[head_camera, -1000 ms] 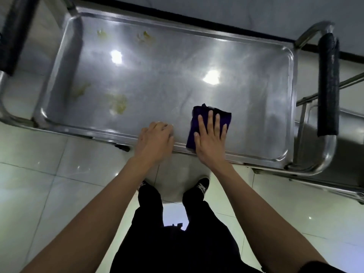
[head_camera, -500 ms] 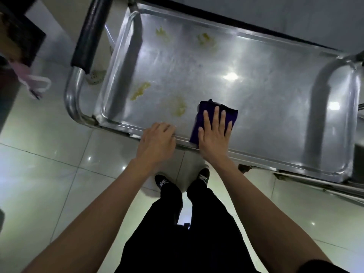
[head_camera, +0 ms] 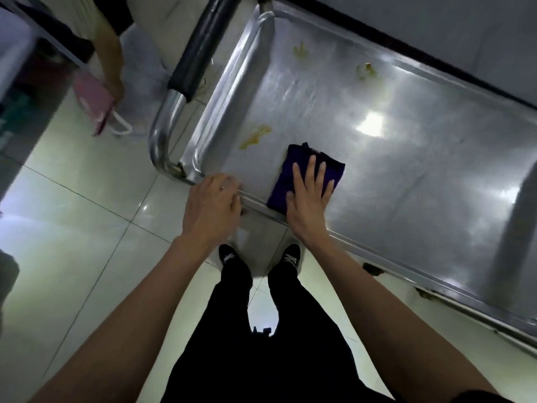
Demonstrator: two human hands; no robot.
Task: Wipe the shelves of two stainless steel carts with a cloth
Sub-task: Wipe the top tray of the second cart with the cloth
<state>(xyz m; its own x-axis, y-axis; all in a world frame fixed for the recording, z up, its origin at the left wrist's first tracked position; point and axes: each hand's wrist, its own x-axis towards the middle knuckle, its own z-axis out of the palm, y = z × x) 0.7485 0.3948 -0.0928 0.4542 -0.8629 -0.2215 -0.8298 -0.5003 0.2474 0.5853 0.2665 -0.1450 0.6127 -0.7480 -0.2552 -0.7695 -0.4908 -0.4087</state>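
Right hand (head_camera: 309, 196) lies flat with its fingers straight and spread, pressing a folded dark blue cloth (head_camera: 302, 173) onto the top shelf (head_camera: 421, 175) of the steel cart, just inside the near rim at the centre of the frame. The cloth's long axis runs from the rim away toward the upper right, roughly in line with the fingers. Left hand (head_camera: 213, 205) sits beside it, to the left, fingers curled over the shelf's near rim close to the corner, apparently steadying the cart; it is apart from the cloth.

What the next stroke turns on is the nearest yellowish smear (head_camera: 255, 135), which lies up and to the left of the cloth, close to the left wall of the shelf. The cloth-bearing hand would have to travel away from the body and leftward across the shelf to reach it, and it is the only hand placed to do so.

Farther off, two more smears, one (head_camera: 300, 50) in the upper middle of the frame and another (head_camera: 366, 71) to its right, sit near the far rim, well apart from the cloth. The black-sleeved handle (head_camera: 203, 45) rises beyond the shelf's left end. In the upper left of the frame, another person's hand holds a pink bag (head_camera: 93, 107).
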